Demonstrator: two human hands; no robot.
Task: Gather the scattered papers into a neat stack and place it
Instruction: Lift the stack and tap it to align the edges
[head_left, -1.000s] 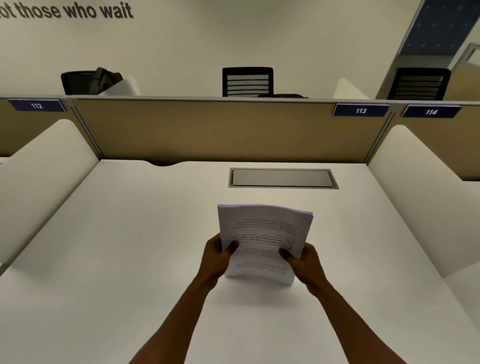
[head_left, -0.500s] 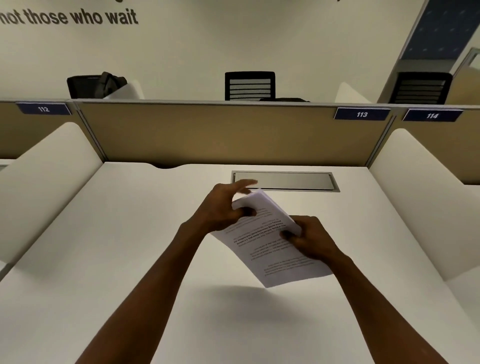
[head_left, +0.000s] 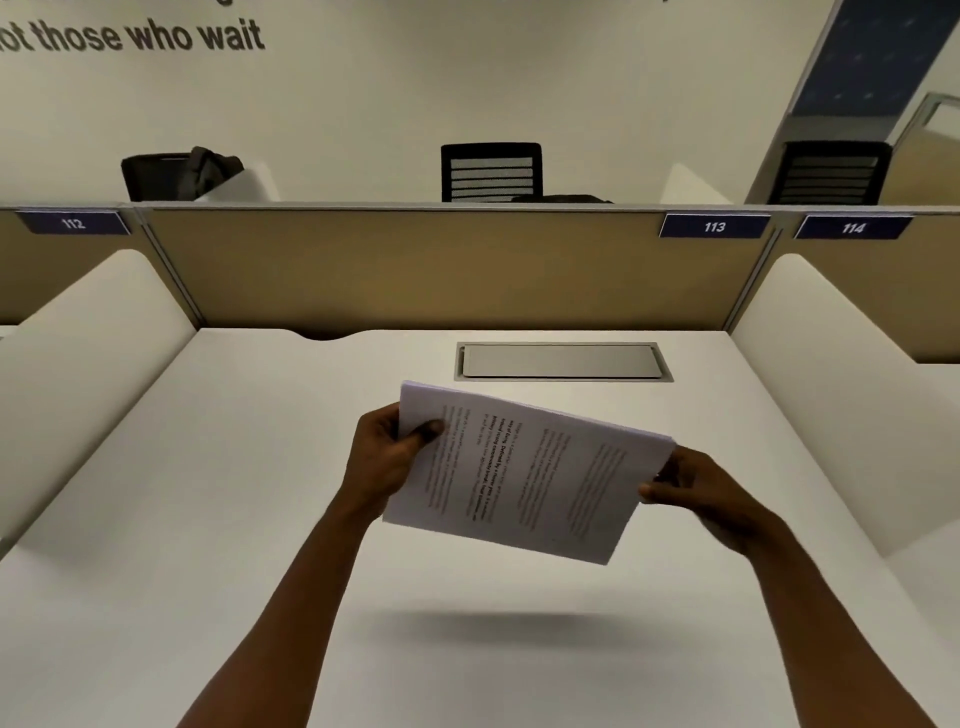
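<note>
A stack of printed white papers (head_left: 524, 473) hangs in the air above the white desk (head_left: 208, 519), turned sideways with its long side running left to right and its right end lower. My left hand (head_left: 387, 457) grips the stack's left short edge, thumb on the top sheet. My right hand (head_left: 696, 491) pinches the right short edge, thumb on top. The stack casts a shadow on the desk below it.
A grey cable hatch (head_left: 563, 361) is set in the desk behind the papers. A tan partition (head_left: 415, 270) with labels 113 and 114 closes the back, and white side dividers (head_left: 831, 374) flank the desk. Black chairs stand beyond the partition.
The stack was upright with both hands on its lower sides, then was turned; now it lies sideways and higher, each hand on a short end.
</note>
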